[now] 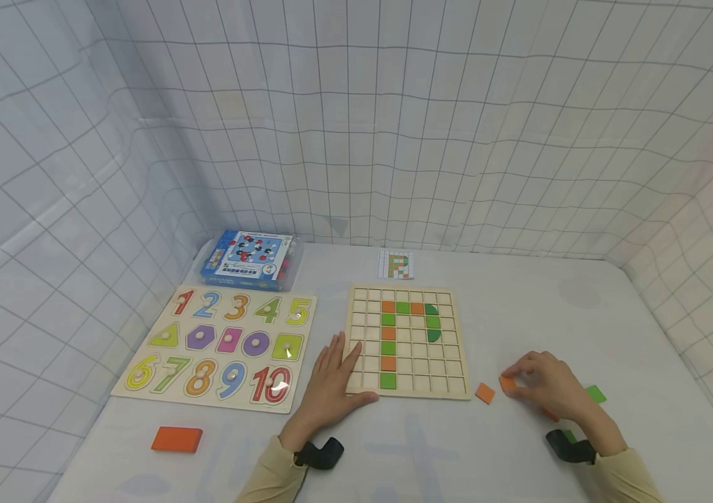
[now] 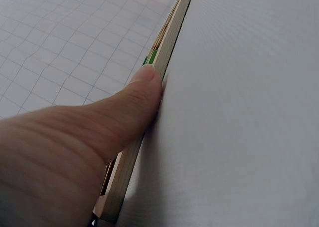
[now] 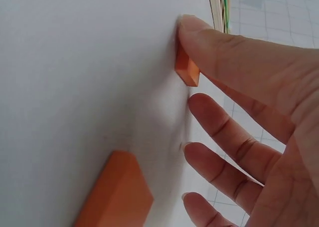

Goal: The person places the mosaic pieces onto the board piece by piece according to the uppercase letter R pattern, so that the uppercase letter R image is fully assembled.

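Head view: lower right, pinching orange tile (image 1: 507, 384) in right hand (image 1: 549, 384); resting spread left hand (image 1: 329, 384) against board (image 1: 419, 348); likely grabbing, needing lifting next.

Orange tile (image 3: 188, 70) partly hidden by right hand (image 1: 549, 384); box (image 1: 249, 257) lettering illegible

Creased, grid-patterned fabric walls (image 1: 356, 133) at back and both sides, white tabletop (image 1: 532, 300), soft light
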A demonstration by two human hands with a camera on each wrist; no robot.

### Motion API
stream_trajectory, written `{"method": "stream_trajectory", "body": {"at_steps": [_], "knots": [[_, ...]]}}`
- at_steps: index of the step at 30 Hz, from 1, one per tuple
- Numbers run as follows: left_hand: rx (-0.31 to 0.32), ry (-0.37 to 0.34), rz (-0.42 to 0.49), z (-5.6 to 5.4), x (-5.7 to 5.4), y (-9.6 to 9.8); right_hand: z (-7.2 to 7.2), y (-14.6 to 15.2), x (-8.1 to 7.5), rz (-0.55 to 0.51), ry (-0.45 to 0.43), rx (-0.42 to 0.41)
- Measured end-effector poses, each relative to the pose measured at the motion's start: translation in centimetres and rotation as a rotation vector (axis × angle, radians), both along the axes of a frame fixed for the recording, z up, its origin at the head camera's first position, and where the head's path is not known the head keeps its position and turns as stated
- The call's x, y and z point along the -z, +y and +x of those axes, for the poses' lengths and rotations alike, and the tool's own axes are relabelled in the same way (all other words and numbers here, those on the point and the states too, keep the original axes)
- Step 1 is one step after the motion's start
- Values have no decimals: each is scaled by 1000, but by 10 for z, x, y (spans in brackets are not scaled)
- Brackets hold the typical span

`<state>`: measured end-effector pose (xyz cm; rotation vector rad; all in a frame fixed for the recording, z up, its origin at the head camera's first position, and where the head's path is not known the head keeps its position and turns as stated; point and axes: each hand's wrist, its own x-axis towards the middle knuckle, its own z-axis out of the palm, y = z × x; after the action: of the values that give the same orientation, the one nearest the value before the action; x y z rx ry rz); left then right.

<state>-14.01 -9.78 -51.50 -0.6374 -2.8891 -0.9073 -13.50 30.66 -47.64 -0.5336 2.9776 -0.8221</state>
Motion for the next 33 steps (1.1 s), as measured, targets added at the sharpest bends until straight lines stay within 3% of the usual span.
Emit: {"method": "stream_trajectory", "body": {"at_steps": [11, 17, 33], "knots": [[6, -15, -1, 1, -2, 2, -2, -4, -4, -54, -110, 29], [3, -18, -9, 1, -2, 0, -10, -7, -7, -121, -62, -14], [4, -18, 1, 2, -4, 1, -71, -94, -13, -191, 13, -68]]}}
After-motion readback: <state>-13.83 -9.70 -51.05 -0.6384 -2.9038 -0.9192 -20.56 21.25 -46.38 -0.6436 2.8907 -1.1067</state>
